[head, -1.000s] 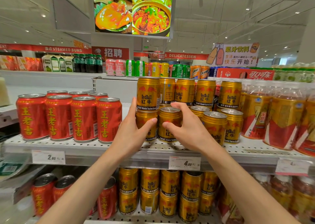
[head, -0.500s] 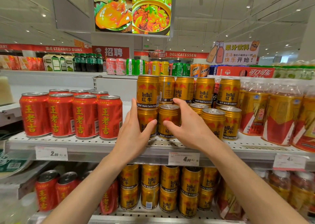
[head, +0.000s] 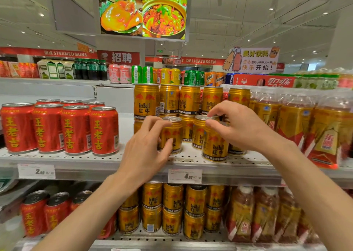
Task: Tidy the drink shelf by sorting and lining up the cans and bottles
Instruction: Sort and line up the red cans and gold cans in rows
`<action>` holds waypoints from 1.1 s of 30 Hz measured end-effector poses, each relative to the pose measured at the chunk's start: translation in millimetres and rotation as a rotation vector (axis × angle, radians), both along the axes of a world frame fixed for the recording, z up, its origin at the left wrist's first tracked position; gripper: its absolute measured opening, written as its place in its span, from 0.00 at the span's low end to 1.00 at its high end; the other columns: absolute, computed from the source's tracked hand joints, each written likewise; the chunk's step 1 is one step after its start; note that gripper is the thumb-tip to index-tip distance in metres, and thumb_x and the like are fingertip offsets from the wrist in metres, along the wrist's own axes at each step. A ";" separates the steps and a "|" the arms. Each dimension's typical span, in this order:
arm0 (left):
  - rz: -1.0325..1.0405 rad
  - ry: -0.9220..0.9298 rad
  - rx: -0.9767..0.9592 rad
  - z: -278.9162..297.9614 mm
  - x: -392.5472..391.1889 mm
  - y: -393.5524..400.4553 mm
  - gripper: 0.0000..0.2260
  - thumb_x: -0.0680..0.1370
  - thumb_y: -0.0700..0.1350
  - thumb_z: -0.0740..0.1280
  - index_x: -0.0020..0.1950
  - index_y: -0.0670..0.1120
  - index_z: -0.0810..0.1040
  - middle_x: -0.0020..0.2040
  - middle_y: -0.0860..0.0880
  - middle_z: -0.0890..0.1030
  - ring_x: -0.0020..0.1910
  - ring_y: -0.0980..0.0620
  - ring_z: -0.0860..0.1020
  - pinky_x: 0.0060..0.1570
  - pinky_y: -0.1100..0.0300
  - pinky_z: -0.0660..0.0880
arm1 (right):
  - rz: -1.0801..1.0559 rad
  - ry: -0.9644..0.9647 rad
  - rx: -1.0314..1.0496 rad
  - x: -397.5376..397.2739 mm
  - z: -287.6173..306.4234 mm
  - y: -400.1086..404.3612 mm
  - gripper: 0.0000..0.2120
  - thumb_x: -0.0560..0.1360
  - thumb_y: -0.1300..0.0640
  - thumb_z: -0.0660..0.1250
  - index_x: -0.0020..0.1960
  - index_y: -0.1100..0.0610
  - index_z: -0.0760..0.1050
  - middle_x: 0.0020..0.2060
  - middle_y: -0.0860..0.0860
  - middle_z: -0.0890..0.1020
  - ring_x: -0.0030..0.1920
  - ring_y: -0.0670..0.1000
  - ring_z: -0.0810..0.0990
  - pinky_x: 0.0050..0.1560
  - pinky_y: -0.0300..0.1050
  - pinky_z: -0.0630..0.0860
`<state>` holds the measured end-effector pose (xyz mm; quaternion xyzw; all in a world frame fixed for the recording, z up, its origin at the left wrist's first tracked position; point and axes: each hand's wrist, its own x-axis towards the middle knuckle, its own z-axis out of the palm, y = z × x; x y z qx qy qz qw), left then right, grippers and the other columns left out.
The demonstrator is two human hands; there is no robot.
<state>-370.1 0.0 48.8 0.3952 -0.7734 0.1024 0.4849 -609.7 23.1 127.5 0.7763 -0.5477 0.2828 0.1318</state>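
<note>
Gold Red Bull cans (head: 190, 100) stand two layers high on the middle of the white perforated shelf (head: 95, 160). My left hand (head: 143, 153) grips a lower-layer gold can (head: 174, 134), fingers round its left side and thumb on its front. My right hand (head: 242, 126) pinches the top rim of another gold can (head: 215, 145), which stands further forward than its neighbours. Red cans (head: 76, 130) are lined up in rows on the left. Wrapped gold-and-red tea bottles (head: 294, 124) fill the right end.
The shelf below holds more gold cans (head: 172, 210), red cans (head: 34, 212) and bottles (head: 265, 212). Price tags (head: 185, 176) hang on the shelf edge. Between the red cans and the gold stack is a gap. Mixed drinks (head: 141, 75) line a far shelf.
My hands have moved apart. The left one shifted right to another gold can. The right one slid right onto a can that now stands nearer the shelf's front edge.
</note>
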 end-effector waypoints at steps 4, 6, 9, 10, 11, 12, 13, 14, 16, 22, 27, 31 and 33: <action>-0.001 -0.039 0.003 7.2 -14.2 -7.8 0.14 0.78 0.49 0.70 0.63 0.50 0.77 0.59 0.54 0.72 0.36 0.57 0.76 0.35 0.51 0.80 | -0.079 0.051 0.072 0.0 3.6 -7.8 0.21 0.80 0.38 0.61 0.61 0.52 0.79 0.59 0.47 0.80 0.59 0.49 0.77 0.53 0.42 0.73; 0.009 -0.047 0.003 10.0 -18.0 -9.7 0.15 0.78 0.49 0.70 0.64 0.51 0.77 0.60 0.54 0.72 0.36 0.57 0.76 0.35 0.51 0.80 | -0.115 0.050 0.118 9.7 9.4 -17.4 0.25 0.80 0.36 0.60 0.62 0.53 0.79 0.58 0.49 0.82 0.57 0.50 0.79 0.49 0.43 0.73; 0.011 -0.046 0.013 10.0 -19.9 -10.5 0.15 0.77 0.50 0.70 0.64 0.51 0.77 0.61 0.54 0.71 0.37 0.58 0.76 0.36 0.51 0.81 | -0.146 0.066 0.205 20.7 13.7 -26.7 0.29 0.78 0.32 0.60 0.64 0.54 0.78 0.58 0.50 0.82 0.56 0.51 0.79 0.49 0.45 0.76; 0.010 -0.054 0.016 8.9 -19.7 -10.9 0.15 0.77 0.50 0.70 0.64 0.51 0.77 0.61 0.55 0.71 0.37 0.58 0.76 0.37 0.51 0.81 | -0.148 0.093 0.219 20.8 13.2 -27.0 0.30 0.77 0.31 0.61 0.65 0.54 0.77 0.60 0.51 0.81 0.58 0.52 0.79 0.51 0.45 0.76; 0.007 -0.060 0.020 7.7 -19.4 -11.2 0.15 0.77 0.50 0.70 0.64 0.51 0.77 0.62 0.55 0.71 0.37 0.58 0.77 0.37 0.52 0.81 | -0.151 0.118 0.227 19.3 11.5 -25.8 0.30 0.77 0.32 0.62 0.67 0.53 0.76 0.62 0.51 0.79 0.60 0.52 0.78 0.53 0.45 0.74; 0.004 -0.060 0.022 6.7 -19.0 -11.4 0.15 0.77 0.50 0.70 0.64 0.51 0.77 0.62 0.55 0.71 0.37 0.58 0.77 0.37 0.52 0.81 | -0.158 0.135 0.230 17.1 9.3 -24.2 0.30 0.77 0.32 0.63 0.67 0.53 0.75 0.63 0.52 0.78 0.61 0.53 0.77 0.55 0.46 0.74; -0.001 -0.054 0.025 6.1 -18.6 -11.7 0.15 0.77 0.49 0.70 0.63 0.51 0.77 0.62 0.55 0.71 0.37 0.59 0.77 0.37 0.52 0.81 | -0.169 0.143 0.233 15.0 6.9 -23.0 0.30 0.76 0.32 0.63 0.67 0.53 0.74 0.63 0.52 0.77 0.61 0.53 0.77 0.57 0.47 0.74; -0.005 -0.046 0.028 5.7 -18.5 -12.1 0.15 0.77 0.48 0.70 0.63 0.50 0.78 0.62 0.55 0.71 0.37 0.59 0.77 0.37 0.52 0.81 | -0.179 0.145 0.236 13.6 4.9 -22.3 0.30 0.76 0.31 0.62 0.67 0.52 0.73 0.63 0.52 0.77 0.61 0.54 0.77 0.59 0.50 0.75; -0.006 -0.038 0.028 5.1 -19.0 -12.7 0.14 0.77 0.47 0.71 0.63 0.50 0.78 0.62 0.54 0.72 0.37 0.59 0.76 0.37 0.51 0.81 | -0.180 0.144 0.258 13.7 1.3 -23.7 0.31 0.76 0.32 0.63 0.69 0.52 0.71 0.64 0.53 0.77 0.62 0.54 0.77 0.64 0.55 0.74; 0.014 -0.051 -0.005 6.1 -20.6 -14.0 0.14 0.77 0.47 0.71 0.62 0.51 0.77 0.61 0.54 0.73 0.40 0.56 0.76 0.36 0.50 0.80 | -0.095 0.072 0.242 9.6 -5.3 -27.0 0.27 0.76 0.39 0.67 0.71 0.50 0.69 0.67 0.51 0.75 0.64 0.52 0.75 0.63 0.50 0.70; 0.079 -0.152 -0.104 9.9 -24.9 -18.1 0.15 0.76 0.49 0.72 0.62 0.48 0.78 0.59 0.51 0.77 0.55 0.51 0.76 0.36 0.57 0.79 | -0.022 0.006 0.174 5.0 -10.8 -28.9 0.23 0.75 0.38 0.68 0.67 0.47 0.73 0.65 0.49 0.74 0.64 0.51 0.76 0.59 0.46 0.72; 0.137 -0.299 -0.190 19.3 -31.4 -27.1 0.19 0.74 0.51 0.75 0.61 0.45 0.80 0.58 0.47 0.80 0.57 0.45 0.74 0.47 0.53 0.75 | -0.009 0.044 0.170 -2.5 -11.2 -22.7 0.31 0.74 0.32 0.66 0.70 0.48 0.71 0.67 0.47 0.75 0.66 0.49 0.74 0.73 0.58 0.66; 0.140 -0.388 -0.202 27.7 -36.5 -31.8 0.21 0.74 0.53 0.74 0.63 0.47 0.79 0.60 0.48 0.80 0.59 0.44 0.75 0.53 0.49 0.73 | -0.010 0.069 0.183 -10.2 -11.8 -19.7 0.35 0.73 0.30 0.65 0.73 0.48 0.69 0.69 0.46 0.74 0.69 0.49 0.72 0.76 0.63 0.59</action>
